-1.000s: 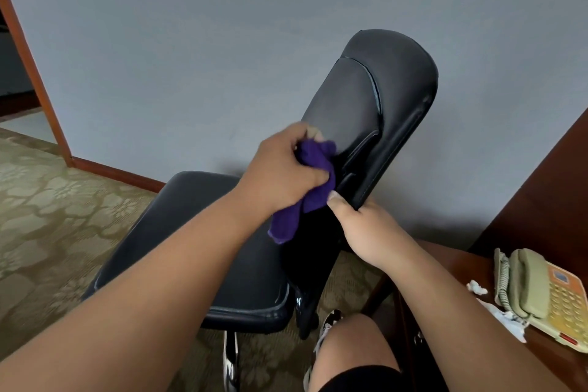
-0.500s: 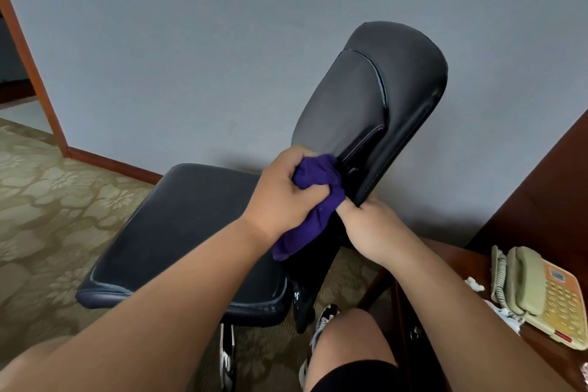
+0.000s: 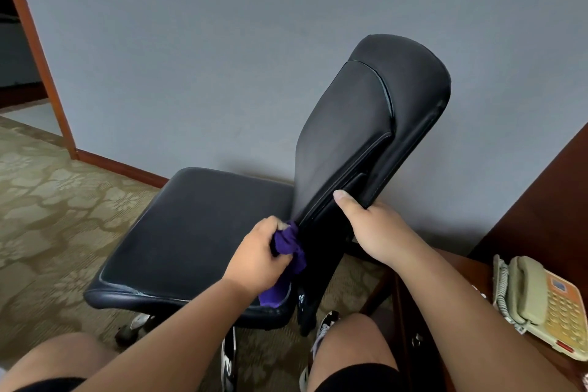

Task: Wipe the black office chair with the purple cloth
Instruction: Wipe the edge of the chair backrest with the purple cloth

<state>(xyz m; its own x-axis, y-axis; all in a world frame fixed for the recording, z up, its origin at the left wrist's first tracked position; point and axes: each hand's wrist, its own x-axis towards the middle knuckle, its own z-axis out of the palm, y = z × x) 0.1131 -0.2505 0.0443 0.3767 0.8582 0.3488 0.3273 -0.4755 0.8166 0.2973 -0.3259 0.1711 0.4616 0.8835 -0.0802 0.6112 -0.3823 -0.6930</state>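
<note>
Mid-wipe, by judgement: cloth balled in curled fingers of left hand, pressed at foot of chair back beside seat; right hand clamped round back's lower edge; wiped share not visible, seat probably left.

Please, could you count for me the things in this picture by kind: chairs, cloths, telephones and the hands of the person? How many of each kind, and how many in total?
Black office chair: 1
Purple cloth: 1
Telephone: 1
Hands: 2, the left hand and the right hand
Total: 5
</note>
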